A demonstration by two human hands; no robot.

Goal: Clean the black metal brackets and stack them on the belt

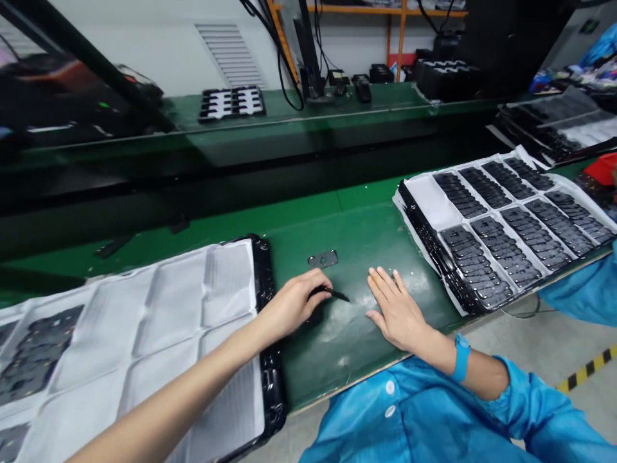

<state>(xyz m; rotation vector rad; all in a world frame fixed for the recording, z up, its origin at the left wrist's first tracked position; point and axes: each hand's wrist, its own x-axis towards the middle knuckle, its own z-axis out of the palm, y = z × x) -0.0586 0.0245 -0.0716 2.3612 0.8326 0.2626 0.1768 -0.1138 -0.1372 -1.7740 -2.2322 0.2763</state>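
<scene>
My left hand [299, 297] pinches a thin black piece [339, 295] just above the green bench, its free end pointing right. Only a narrow edge of that piece shows, so I cannot tell its exact kind. Beyond the hand, a small dark flat plate with holes [322, 259] lies on the bench. My right hand [398, 313] is spread palm down at the bench surface, holding nothing, a short gap to the right of the black piece. A blue band [461, 357] circles the right wrist.
At left stands a white-lined black tray [176, 308] with dark plates [42, 350] in some compartments. A similar tray [424, 199] at right holds rows of black plates [482, 257]. A raised green shelf [289, 119] runs behind, bearing a smaller tray [231, 103]. Another person's sleeve [585, 289] shows at right.
</scene>
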